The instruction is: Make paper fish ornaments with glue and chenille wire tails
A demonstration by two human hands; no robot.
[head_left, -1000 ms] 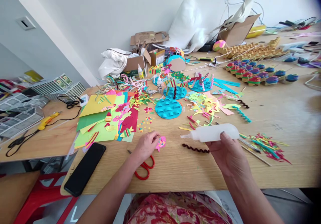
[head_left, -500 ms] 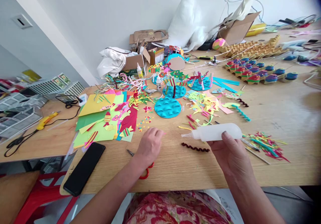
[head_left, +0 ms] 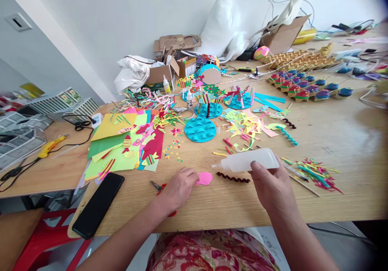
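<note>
My right hand is closed around a translucent white glue bottle, held sideways above the table with its nozzle pointing left. Between the fingertips of my left hand is a pink paper cutout, its rounded body facing right. A dark brown twisted pipe cleaner lies on the wood below the bottle. Partly hidden under my left forearm are red-handled scissors. Farther back sits a round blue base with a bumpy surface, and behind it stands another blue base bearing striped paper fish.
Coloured paper sheets with paper fish lie at left, beside a black phone. Yellow paper scraps and a pile of thin strips are at right. Painted egg-carton pieces stand at back right.
The pink cutout now shows flat side up in my left hand, which has moved slightly lower. My right hand and the bottle have shifted a little left. The view has shifted slightly.
</note>
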